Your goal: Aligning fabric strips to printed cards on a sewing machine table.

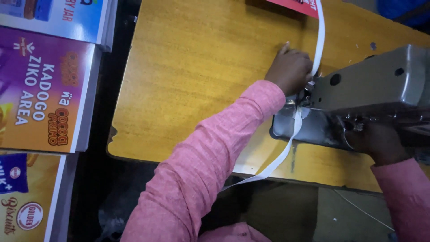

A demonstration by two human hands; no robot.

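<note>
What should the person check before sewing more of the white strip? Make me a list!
1. White strip runs straight toward the needle area: ok, it lies flat along the table.
2. Left hand holds the strip beside the sewing machine: ok, fingers rest on it.
3. Fingers away from the needle: cannot tell, the machine head hides the needle.
4. Right hand ready under the machine head: cannot tell, it is mostly hidden.
5. Sewn strip free to feed off the wooden table: ok, it hangs loose over the front edge.
</note>
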